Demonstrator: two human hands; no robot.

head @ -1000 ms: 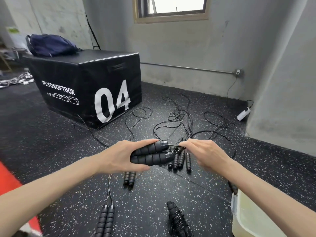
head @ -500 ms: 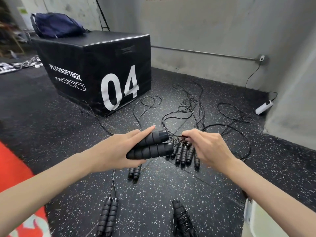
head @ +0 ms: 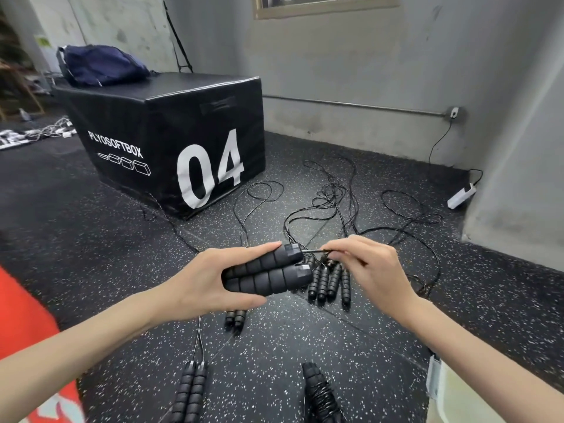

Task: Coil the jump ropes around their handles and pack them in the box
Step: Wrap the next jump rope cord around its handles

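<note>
Left hand (head: pixel 210 288) grips a pair of black handles (head: pixel 268 274) held side by side above the floor (head: pixel 91 239). Right hand (head: pixel 372 270) pinches the rope (head: pixel 312 251) at the upper handle's tip. Loose ropes (head: pixel 329 203) sprawl beyond; a coiled one (head: pixel 319 392) lies near the pale box (head: pixel 451 392).

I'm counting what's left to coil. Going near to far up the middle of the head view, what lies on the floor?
Coiled rope bundle → small handle pair → row of handles → tangled cords → wall pipe.
</note>
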